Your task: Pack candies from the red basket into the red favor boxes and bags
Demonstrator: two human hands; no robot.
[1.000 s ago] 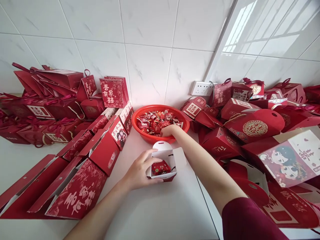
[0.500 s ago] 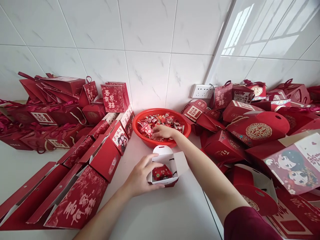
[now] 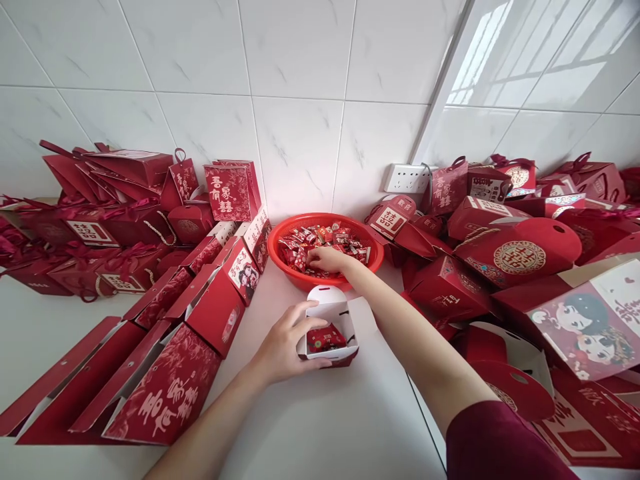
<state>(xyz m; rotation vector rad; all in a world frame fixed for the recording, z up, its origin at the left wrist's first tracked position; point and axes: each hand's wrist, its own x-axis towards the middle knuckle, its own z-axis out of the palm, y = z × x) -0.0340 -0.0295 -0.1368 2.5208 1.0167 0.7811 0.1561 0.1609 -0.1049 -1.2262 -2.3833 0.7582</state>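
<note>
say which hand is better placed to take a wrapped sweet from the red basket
Probably the right hand: it is in the red basket among the wrapped sweets, while the left hand holds the open box.

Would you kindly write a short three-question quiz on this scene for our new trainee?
1. Multiple choice: Where is the right hand?
A) In the red basket
B) Resting on the left forearm
C) Outside the picture

2. True or false: A red packet lies inside the white-lined box that the left hand holds.

3. Short answer: What white fitting is mounted on the tiled wall?

Key: 1. A; 2. True; 3. A socket panel.
</note>
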